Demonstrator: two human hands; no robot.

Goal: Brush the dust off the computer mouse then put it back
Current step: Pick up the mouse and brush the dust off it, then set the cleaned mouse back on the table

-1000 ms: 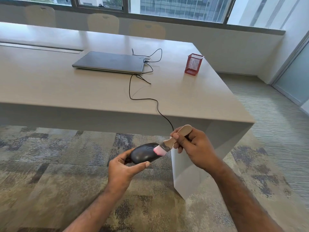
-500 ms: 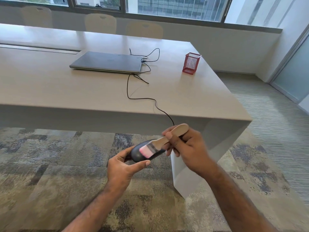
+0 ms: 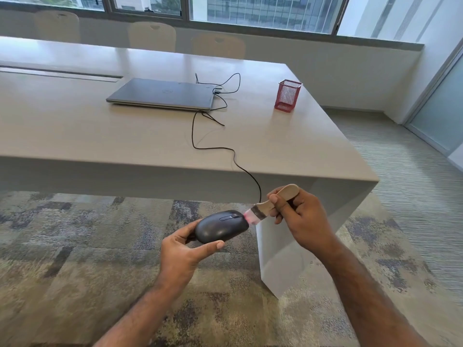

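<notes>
A black wired computer mouse (image 3: 221, 226) is held in the air in front of the table, below its edge. My left hand (image 3: 184, 256) grips it from underneath, thumb along its near side. My right hand (image 3: 299, 216) holds a small brush (image 3: 269, 205) with a wooden handle and pink bristles. The bristles touch the front end of the mouse, near its buttons. The mouse's black cable (image 3: 218, 149) runs up over the table edge toward the laptop.
A closed grey laptop (image 3: 161, 93) lies on the large beige table (image 3: 75, 131). A red mesh pen holder (image 3: 288, 95) stands at the table's right side. Chairs (image 3: 151, 37) line the far side under the windows. Patterned carpet lies below my hands.
The brush has swept from the middle of the mouse's top back toward its front end. My left hand keeps holding the mouse in about the same place.
</notes>
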